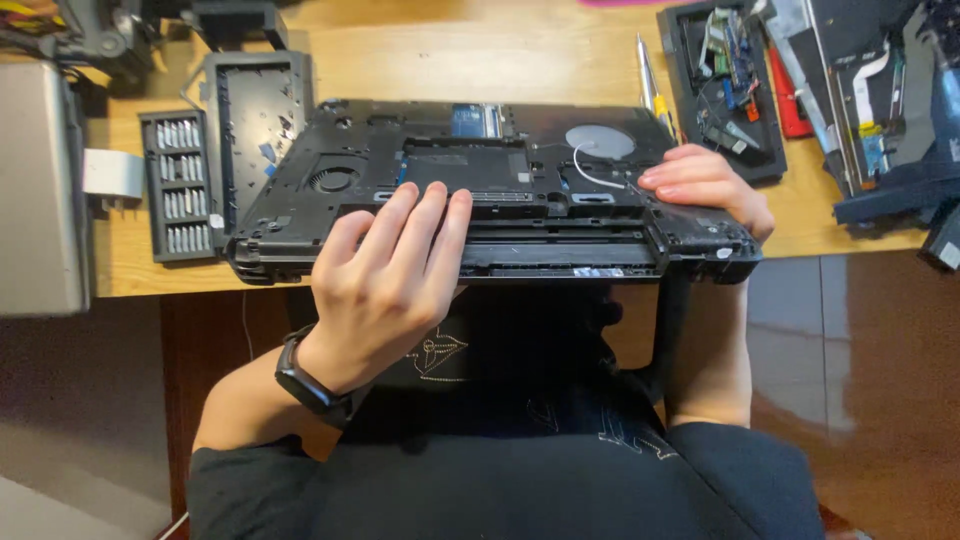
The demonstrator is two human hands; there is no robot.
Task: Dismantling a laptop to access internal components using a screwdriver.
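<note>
Black laptop base (480, 190), bottom side up, lies on wooden desk (480, 50) with its near edge hanging just past the desk edge toward the person. Left hand (385, 290) lies flat on the near edge of the base, fingers (425, 215) stretched out and close together, tips reaching the middle recessed bay; not curled around anything, just pressing on top. Black wristband (310, 385) sits on that wrist. Right hand (705, 185) grips the base's near right corner: fingers (680, 170) bent over the top surface, thumb side hidden under the edge, so it looks clasped on the corner. Just beyond the right fingertips: a round grey disc (600, 142) and a thin white wire (590, 175) curling across the base. Beyond the left fingertips and to their left: a circular fan vent (332, 180). Further left of the left hand, off the base: a black bit holder (182, 185) with rows of silver bits, and beside it a black plastic cover panel (258, 110). Beyond the right hand: a screwdriver (650, 85) lying on the desk, then a small black tray (725, 85) holding circuit parts and cables. Far right: more dismantled laptop pieces (880, 110). Grey device (40, 190) at far left edge.
</note>
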